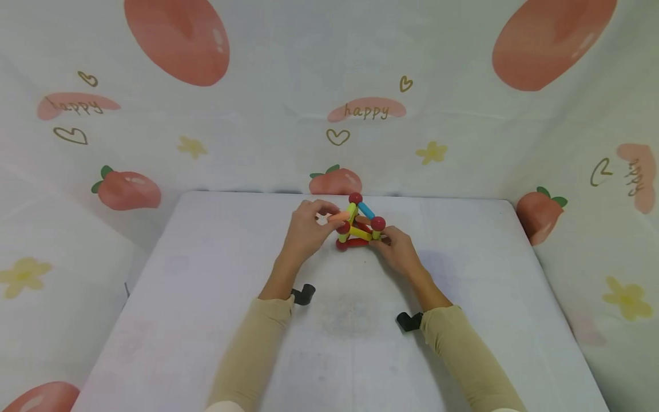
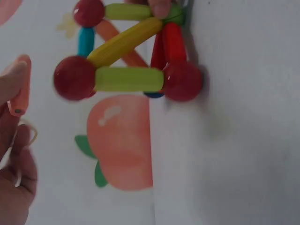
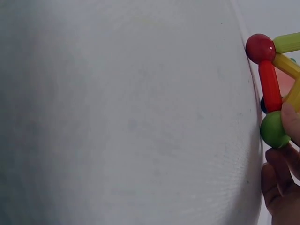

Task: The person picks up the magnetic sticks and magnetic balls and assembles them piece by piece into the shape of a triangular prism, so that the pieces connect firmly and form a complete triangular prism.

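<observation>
A magnetic stick-and-ball frame (image 1: 361, 233) of coloured rods and balls stands near the table's far edge. My left hand (image 1: 302, 229) pinches a loose orange magnetic rod (image 2: 22, 96) between thumb and fingers, left of the frame's top. A dark disc shows at that rod's end. In the left wrist view, the rod is apart from the nearest upper red ball (image 2: 75, 78). At the frame's lower right corner, my right hand (image 1: 399, 249) grips a green ball (image 3: 273, 130) with thumb and fingers. A red rod (image 3: 270, 86) joins it to a lower red ball (image 3: 260, 48).
A white cloth covers the table (image 1: 350, 355). Right behind its far edge rises a backdrop printed with peaches (image 1: 336, 182). Black wrist-worn pieces (image 1: 304, 294) jut from both cuffs above the cloth.
</observation>
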`<action>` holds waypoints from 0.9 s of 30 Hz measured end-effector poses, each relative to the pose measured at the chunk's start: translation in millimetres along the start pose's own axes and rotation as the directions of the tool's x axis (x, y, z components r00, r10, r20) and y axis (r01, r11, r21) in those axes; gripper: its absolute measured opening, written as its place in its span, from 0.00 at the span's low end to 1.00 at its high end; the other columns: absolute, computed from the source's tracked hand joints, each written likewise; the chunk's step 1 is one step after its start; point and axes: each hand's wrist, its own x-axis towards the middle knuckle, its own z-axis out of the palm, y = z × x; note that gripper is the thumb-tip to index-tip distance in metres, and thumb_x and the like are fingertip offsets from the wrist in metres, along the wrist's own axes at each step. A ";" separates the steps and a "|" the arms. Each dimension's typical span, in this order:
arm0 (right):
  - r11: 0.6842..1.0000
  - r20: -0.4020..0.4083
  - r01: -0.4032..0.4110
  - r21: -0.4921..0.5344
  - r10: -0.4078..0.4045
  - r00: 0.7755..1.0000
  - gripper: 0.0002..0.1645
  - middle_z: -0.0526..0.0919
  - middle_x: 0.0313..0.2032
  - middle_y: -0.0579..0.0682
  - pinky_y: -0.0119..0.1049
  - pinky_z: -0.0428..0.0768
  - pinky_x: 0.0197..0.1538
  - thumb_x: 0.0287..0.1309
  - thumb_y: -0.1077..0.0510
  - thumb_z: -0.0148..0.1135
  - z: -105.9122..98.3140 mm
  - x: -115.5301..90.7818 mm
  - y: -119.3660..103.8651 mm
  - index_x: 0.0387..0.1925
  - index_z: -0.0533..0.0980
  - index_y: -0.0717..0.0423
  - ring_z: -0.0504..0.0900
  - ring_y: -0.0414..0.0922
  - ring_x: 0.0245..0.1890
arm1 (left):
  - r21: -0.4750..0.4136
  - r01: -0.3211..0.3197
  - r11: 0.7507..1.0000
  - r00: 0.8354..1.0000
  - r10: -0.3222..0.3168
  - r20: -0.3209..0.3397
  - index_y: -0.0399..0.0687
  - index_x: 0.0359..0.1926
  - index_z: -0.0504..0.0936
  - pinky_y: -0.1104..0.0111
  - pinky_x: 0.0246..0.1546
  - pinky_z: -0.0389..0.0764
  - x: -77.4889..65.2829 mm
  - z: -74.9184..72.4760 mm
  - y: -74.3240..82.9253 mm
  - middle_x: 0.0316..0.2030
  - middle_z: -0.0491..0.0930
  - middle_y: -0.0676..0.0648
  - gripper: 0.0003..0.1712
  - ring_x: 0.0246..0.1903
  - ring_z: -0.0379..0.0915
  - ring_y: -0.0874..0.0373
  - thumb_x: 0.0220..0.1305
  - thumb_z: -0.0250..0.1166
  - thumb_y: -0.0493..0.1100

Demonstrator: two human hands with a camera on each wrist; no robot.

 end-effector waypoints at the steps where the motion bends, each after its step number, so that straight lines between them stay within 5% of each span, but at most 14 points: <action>1: 1.000 -0.002 0.007 0.000 -0.007 1.000 0.22 0.85 0.52 0.59 0.51 0.85 0.56 0.62 0.56 0.71 0.2 -0.1 0.1 0.56 0.80 0.58 0.86 0.56 0.50 | 0.019 -0.014 1.000 1.000 0.014 0.011 0.53 0.47 0.85 0.61 0.47 0.83 3.2 5.3 2.6 0.43 0.83 0.50 0.17 0.48 0.74 0.54 0.59 0.76 0.51; 9: 0.999 -0.018 0.038 0.013 -0.038 0.999 0.21 0.86 0.50 0.59 0.51 0.85 0.54 0.61 0.57 0.72 0.7 0.9 -0.7 0.55 0.81 0.58 0.87 0.56 0.46 | 0.070 -0.019 0.997 0.996 0.013 0.091 0.55 0.43 0.83 0.66 0.37 0.80 18.9 35.9 8.9 0.39 0.81 0.54 0.17 0.46 0.70 0.52 0.56 0.78 0.51; 27: 1.000 -0.015 0.001 -0.030 -0.001 1.000 0.22 0.86 0.49 0.58 0.50 0.85 0.54 0.62 0.55 0.71 0.5 0.5 -0.7 0.55 0.80 0.57 0.86 0.54 0.46 | 0.241 -0.087 0.967 0.996 0.080 0.041 0.55 0.47 0.84 0.67 0.35 0.77 17.7 50.0 6.4 0.41 0.80 0.50 0.21 0.42 0.66 0.54 0.54 0.79 0.51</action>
